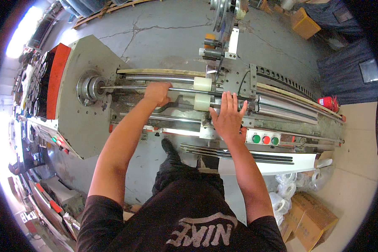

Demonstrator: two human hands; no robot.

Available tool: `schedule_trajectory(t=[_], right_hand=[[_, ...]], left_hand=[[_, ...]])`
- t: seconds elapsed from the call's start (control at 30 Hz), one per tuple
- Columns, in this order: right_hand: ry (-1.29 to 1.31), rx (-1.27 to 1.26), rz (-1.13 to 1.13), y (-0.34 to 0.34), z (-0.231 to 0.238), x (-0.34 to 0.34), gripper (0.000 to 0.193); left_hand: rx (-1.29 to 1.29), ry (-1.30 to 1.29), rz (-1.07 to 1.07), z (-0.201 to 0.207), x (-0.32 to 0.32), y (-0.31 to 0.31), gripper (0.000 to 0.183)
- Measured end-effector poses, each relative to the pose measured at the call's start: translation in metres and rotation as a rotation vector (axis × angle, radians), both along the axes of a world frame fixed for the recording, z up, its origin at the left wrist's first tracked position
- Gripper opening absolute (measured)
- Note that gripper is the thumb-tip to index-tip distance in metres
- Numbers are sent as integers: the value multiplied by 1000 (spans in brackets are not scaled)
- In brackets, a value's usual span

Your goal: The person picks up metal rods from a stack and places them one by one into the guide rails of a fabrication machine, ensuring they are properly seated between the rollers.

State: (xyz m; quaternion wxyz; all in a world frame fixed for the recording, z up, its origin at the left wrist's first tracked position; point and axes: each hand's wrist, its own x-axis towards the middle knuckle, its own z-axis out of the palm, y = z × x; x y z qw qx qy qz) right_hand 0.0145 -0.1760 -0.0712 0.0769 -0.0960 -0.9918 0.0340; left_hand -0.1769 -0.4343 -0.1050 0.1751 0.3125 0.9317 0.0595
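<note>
A long thin metal rod runs sideways from the round chuck on the grey machine housing. My left hand is closed around this rod, between the chuck and two pale plastic rollers. To the right of the rollers, my right hand is open with its fingers spread, palm down over the rod and the machine's carriage. Its fingertips reach the rod's darker stretch; whether they press on it I cannot tell. The palm hides part of the carriage.
A button panel sits on the machine's near side. Several black rods lie on a white tray nearer me. Clear plastic rolls and a cardboard box stand at lower right. A reel assembly rises beyond the carriage.
</note>
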Motion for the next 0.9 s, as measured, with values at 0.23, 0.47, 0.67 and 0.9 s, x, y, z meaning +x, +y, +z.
schedule_trajectory(t=[0.23,0.47,0.67,0.9], right_hand=[[111,-27,84,17,-13,4,81],[131,-33,86,21,-14,5,80],[62,-33,15,17,-8,6,79],[-14,-10,-29,22,-8,9,80]], left_hand=[[50,75,-17,10,37,79,50],[82,135,43,-26,11,17,56],[-164,93,138,-19,-23,-58,57],[-65,-1,88,-4,0,7,59]])
